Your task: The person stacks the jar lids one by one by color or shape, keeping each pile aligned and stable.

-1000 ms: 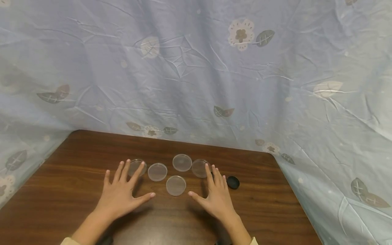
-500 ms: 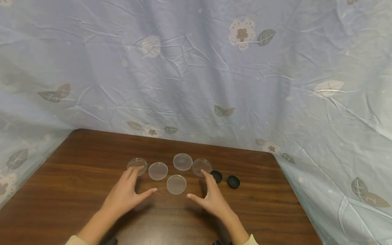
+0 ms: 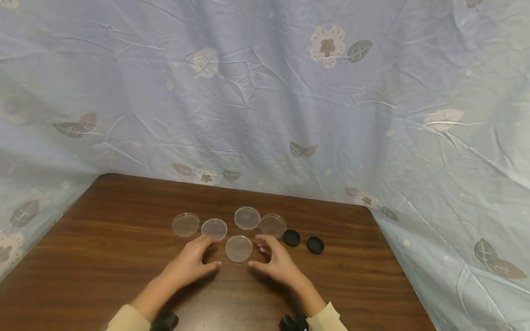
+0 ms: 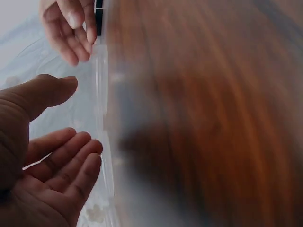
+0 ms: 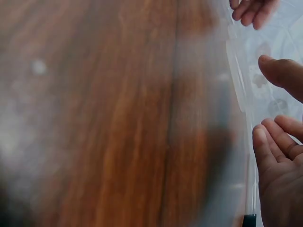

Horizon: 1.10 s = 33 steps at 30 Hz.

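Both hands hover low on either side of the nearest clear round dish [image 3: 239,248], which lies flat on the table like a petri dish. My left hand [image 3: 191,262] is left of it, thumb and fingers apart in a loose curve, its fingertips overlapping a second clear dish [image 3: 214,228]. To the right, my right hand [image 3: 276,261] mirrors it, with nothing between thumb and fingers. In the left wrist view the left hand [image 4: 57,175] shows a bare palm, the right hand [image 4: 71,28] facing it. Likewise, the right wrist view has the right hand [image 5: 279,156] holding nothing.
Other clear dishes lie behind: one at far left [image 3: 185,225], one at the back [image 3: 247,218], another beside it [image 3: 273,225]. To their right sit two small black round pieces [image 3: 291,238]. A floral cloth [image 3: 265,115] hangs around the brown wooden table [image 3: 364,285].
Both hands have drawn inward and back toward the nearest dish, and their fingers have gone from spread to loosely curved. The left far dish and both black pieces are now uncovered; the dishes stay put.
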Tool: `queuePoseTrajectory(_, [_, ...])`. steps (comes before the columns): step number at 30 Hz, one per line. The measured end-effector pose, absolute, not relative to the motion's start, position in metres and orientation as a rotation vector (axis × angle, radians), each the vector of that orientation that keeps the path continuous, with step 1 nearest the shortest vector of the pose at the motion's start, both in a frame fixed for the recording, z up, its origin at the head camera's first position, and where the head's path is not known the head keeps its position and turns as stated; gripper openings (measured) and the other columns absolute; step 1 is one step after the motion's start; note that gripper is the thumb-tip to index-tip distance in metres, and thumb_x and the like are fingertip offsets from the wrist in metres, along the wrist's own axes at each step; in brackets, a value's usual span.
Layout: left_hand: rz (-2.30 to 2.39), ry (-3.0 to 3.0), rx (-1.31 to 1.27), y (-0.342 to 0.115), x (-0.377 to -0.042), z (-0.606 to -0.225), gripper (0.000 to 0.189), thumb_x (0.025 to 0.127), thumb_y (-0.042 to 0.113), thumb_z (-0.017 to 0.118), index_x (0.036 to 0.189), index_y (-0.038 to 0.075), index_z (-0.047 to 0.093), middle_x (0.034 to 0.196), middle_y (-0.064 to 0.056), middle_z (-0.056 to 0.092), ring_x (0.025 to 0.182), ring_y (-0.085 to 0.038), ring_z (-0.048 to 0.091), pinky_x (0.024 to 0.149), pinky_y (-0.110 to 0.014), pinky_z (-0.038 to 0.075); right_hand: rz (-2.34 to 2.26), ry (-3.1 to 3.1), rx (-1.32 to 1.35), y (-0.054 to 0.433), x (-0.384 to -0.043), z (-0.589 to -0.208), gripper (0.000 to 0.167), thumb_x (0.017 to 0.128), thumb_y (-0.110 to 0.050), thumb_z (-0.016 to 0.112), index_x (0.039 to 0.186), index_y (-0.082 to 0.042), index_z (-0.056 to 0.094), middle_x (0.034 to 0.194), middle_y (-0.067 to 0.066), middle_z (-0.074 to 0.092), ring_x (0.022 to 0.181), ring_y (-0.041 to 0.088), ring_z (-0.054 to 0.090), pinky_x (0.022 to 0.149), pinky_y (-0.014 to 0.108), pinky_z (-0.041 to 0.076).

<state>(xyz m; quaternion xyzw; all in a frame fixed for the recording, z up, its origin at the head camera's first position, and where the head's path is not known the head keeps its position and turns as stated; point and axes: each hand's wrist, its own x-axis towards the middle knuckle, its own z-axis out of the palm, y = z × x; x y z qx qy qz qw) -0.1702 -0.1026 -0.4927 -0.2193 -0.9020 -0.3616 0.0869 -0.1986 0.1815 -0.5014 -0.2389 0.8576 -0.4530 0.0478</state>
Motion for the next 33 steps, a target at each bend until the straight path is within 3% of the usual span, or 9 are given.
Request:
queuePoseTrajectory(10, [-1.038,-2.824,-0.532,-0.076,-0.18,-0.494,0.058,0.075,0.018,0.092,0.123,-0.005,0.069,0.119,-0.02,0.069,0.115,-0.038,0.066,0.104,-0.056,0.054,-1.224,2.673,-0.685,0.164,-0.211,-0.506,0.074,0.085,-0.027,0.089,0.144,0.001,0.054,0.13,0.016,0.064,0.113,0.026,0.068,0.098,0.027,0.059])
queuePoseTrajectory(15, [-1.07,-2.826,-0.53,-0.066,-0.185,-0.493,0.06,0.072,0.013,0.094,0.124,-0.006,0.069,0.112,-0.018,0.068,0.105,-0.033,0.067,0.097,-0.053,0.057,-1.154,2.706,-0.678,0.159,-0.215,-0.505,0.075,0.085,-0.025,0.089,0.145,0.003,0.054,0.127,0.015,0.064,0.107,0.021,0.068,0.092,0.025,0.06])
queuePoseTrajectory(23, [-1.053,-2.885,-0.481,-0.058,-0.192,-0.489,0.059,0.07,0.007,0.093,0.121,-0.009,0.067,0.103,-0.014,0.06,0.087,-0.022,0.059,0.08,-0.045,0.056,-1.088,2.688,-0.749,0.154,-0.218,-0.502,0.068,0.087,-0.024,0.087,0.145,-0.004,0.058,0.125,0.012,0.06,0.107,0.016,0.062,0.093,0.022,0.058])
queuePoseTrajectory(33, [-1.038,-2.892,-0.471,-0.05,-0.193,-0.492,0.065,0.069,0.015,0.097,0.122,-0.007,0.066,0.118,-0.021,0.063,0.105,-0.034,0.066,0.091,-0.051,0.058,-1.085,2.72,-0.739,0.155,-0.215,-0.505,0.065,0.086,-0.029,0.089,0.14,-0.005,0.061,0.124,0.01,0.062,0.11,0.019,0.063,0.097,0.026,0.058])
